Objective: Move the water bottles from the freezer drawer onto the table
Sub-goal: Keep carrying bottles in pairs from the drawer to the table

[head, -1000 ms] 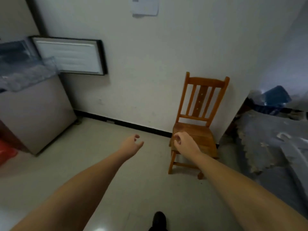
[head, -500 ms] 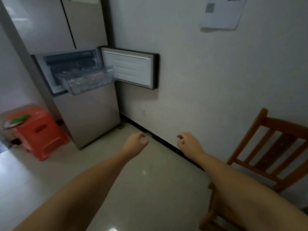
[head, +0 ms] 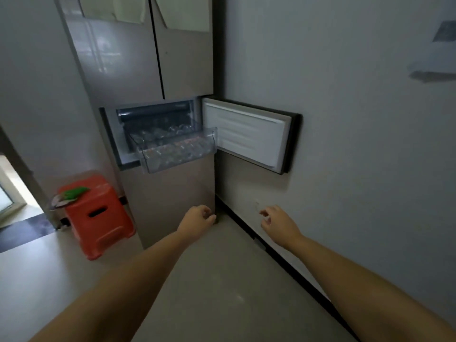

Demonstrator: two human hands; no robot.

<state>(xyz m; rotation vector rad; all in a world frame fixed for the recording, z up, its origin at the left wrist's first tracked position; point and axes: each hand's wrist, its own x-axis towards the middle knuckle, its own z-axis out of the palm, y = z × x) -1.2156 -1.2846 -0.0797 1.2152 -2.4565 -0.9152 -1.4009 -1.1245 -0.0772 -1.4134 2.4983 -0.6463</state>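
Note:
The fridge stands ahead with its freezer door [head: 249,137] swung open to the right. A clear freezer drawer [head: 177,154] is pulled out and holds several clear water bottles [head: 170,134], their shapes blurred through the plastic. My left hand [head: 197,217] hangs in front of the fridge's lower panel, fingers loosely curled, holding nothing. My right hand [head: 278,222] is held out near the wall, fingers loosely curled and empty. Both hands are well below the drawer. No table is in view.
An orange plastic stool [head: 98,215] with a green item on top stands left of the fridge. A white wall with a dark skirting runs along the right. A doorway opens at the far left. Pale floor lies between me and the fridge.
My view has swung left from the wooden chair to the fridge, which now sits closer and centred. Both hands stay out in front, empty.

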